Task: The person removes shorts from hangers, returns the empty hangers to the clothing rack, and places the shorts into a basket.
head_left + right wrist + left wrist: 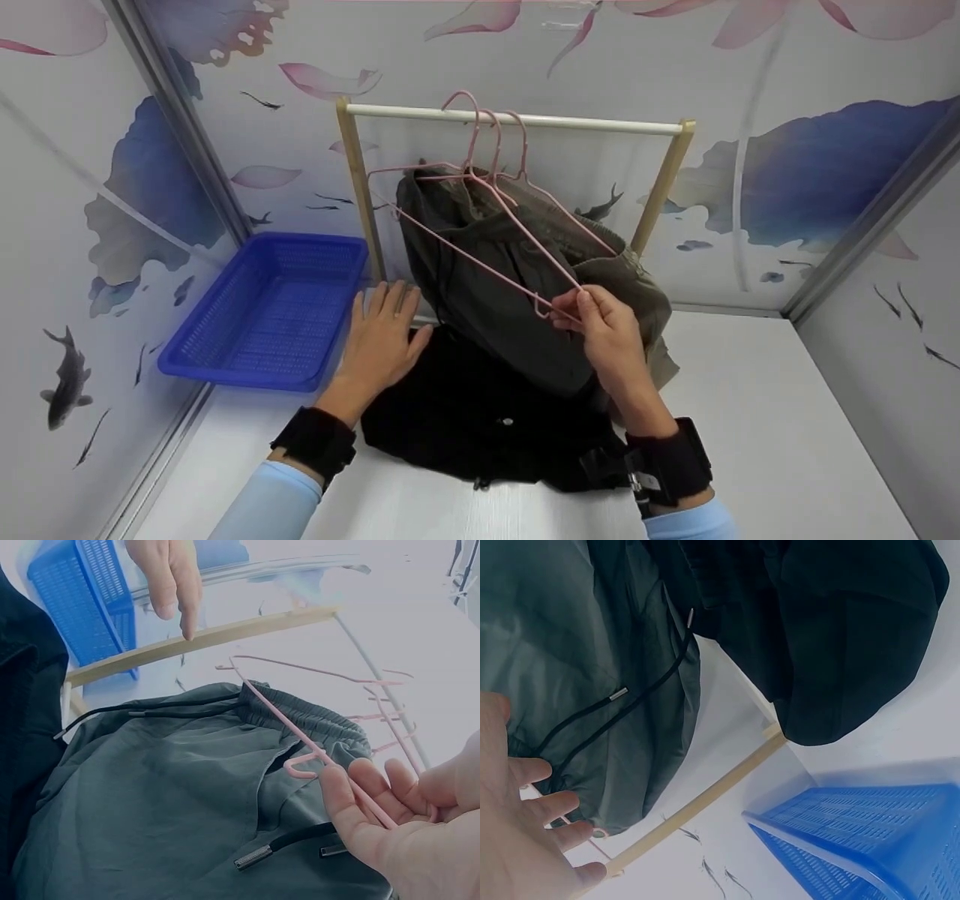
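Observation:
My right hand (609, 334) pinches the right-hand corner of the front pink hanger (480, 262). Its hook loops up at the white rail (600, 124), beside two more pink hangers. Below and behind its wire hang dark grey-green drawstring pants (487, 259), with an olive garment (645, 296) farther back. My left hand (382, 337) is spread with straight fingers, holding nothing, left of the pants; in the left wrist view its fingers (559, 804) are near the black drawstrings (630, 716). Black clothing (480, 416) with a small metal button lies on the white table.
A blue perforated basket (262, 379) stands to the left. Wooden posts (360, 187) carry the rail at both ends. Patterned wall panels (840, 172) enclose the back and sides of the white tabletop (765, 435).

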